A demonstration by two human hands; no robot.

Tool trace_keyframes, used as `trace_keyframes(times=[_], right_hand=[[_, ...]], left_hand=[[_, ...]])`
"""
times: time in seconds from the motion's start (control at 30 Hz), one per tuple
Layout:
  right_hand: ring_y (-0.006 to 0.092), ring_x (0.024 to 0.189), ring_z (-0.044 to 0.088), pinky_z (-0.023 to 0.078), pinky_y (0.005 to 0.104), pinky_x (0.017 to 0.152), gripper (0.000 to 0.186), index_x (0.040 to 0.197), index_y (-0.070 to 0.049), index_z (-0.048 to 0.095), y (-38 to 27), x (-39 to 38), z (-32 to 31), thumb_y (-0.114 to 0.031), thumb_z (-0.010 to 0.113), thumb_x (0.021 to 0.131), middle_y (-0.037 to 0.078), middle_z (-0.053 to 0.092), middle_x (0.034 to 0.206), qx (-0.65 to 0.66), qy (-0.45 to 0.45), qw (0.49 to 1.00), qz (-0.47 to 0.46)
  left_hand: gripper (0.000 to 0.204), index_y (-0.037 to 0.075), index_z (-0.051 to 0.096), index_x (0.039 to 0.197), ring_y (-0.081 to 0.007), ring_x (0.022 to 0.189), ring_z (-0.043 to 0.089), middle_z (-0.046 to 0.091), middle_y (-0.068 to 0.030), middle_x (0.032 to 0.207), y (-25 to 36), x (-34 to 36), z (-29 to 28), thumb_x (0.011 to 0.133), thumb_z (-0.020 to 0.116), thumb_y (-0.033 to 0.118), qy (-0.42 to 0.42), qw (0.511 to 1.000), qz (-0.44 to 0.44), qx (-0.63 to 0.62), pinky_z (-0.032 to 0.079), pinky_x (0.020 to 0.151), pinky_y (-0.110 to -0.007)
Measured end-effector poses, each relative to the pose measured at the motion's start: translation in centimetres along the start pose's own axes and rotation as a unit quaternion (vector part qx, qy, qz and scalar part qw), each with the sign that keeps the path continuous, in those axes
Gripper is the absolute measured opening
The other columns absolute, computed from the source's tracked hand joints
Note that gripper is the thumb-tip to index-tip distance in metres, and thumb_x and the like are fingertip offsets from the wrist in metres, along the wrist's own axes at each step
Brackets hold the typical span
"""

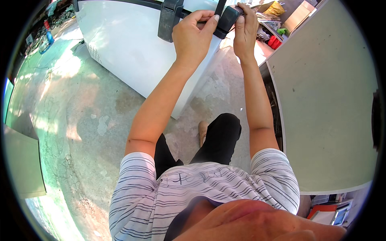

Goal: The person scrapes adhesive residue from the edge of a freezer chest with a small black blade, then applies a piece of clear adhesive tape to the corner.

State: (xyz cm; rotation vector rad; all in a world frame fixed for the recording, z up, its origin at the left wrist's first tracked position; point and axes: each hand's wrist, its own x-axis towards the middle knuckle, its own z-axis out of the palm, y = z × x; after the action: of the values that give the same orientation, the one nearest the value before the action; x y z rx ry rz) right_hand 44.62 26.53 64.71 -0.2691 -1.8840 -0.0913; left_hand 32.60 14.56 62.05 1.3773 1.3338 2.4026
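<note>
A white box-shaped appliance (120,44) stands in front of me, with a dark grey plastic fitting (167,24) on its top edge. My left hand (193,40) pinches a thin black piece (220,7) beside a black plastic block (227,19) at the appliance's right corner. My right hand (245,36) is closed on that block, with the thumb against its near side and fingers round its far end. Where the thin piece meets the block is partly hidden by my left fingers.
A large pale grey-green panel (321,100) stands close on my right, another board (22,164) at the left. Clutter with a red item (273,42) lies behind the right hand. A blue bottle-like item (50,37) stands at the far left on the concrete floor (96,124).
</note>
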Motion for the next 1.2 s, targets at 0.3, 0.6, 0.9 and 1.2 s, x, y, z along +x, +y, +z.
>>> trace_keyframes(times=[0.3,0.6,0.9,1.2], right_hand=[[0.0363,0.129,0.049,0.033,0.0465,0.113,0.056,0.140,0.000,0.051,0.5,-0.1,0.1,-0.045,0.038,0.110,0.021,0.054,0.134,-0.001,0.005,1.000,-0.007],[0.0352,0.128,0.049,0.034,0.0451,0.113,0.055,0.140,0.000,0.051,0.0,0.0,0.0,-0.044,0.039,0.110,0.020,0.054,0.134,0.003,0.003,1.000,0.000],[0.0354,0.130,0.047,0.033,0.0450,0.114,0.055,0.141,0.000,0.049,-0.1,-0.2,0.4,-0.044,0.036,0.110,0.021,0.051,0.135,0.010,0.008,1.000,0.008],[0.0377,0.131,0.044,0.029,0.0472,0.115,0.055,0.140,0.000,0.048,0.2,-0.4,1.2,-0.042,0.029,0.111,0.022,0.049,0.137,-0.001,0.031,1.000,-0.007]], left_hand=[[0.029,0.001,0.076,0.110,-0.0115,0.082,0.072,0.077,-0.0049,0.097,-0.2,-0.1,0.1,0.094,0.077,0.025,-0.001,1.000,0.012,-0.005,0.054,0.073,-0.025],[0.028,0.001,0.077,0.108,-0.0093,0.080,0.070,0.077,-0.0042,0.091,0.1,0.0,0.0,0.093,0.078,0.024,-0.007,1.000,0.009,0.001,0.053,0.070,-0.023],[0.027,-0.001,0.077,0.103,-0.0081,0.073,0.068,0.075,-0.0042,0.082,0.7,1.2,-0.8,0.091,0.079,0.024,-0.052,0.997,0.022,0.058,0.052,0.067,-0.023],[0.016,0.001,0.073,0.087,-0.0248,0.069,0.069,0.072,-0.0109,0.078,2.4,1.9,-0.8,0.088,0.072,0.018,-0.054,0.987,0.076,0.130,0.054,0.064,-0.035]])
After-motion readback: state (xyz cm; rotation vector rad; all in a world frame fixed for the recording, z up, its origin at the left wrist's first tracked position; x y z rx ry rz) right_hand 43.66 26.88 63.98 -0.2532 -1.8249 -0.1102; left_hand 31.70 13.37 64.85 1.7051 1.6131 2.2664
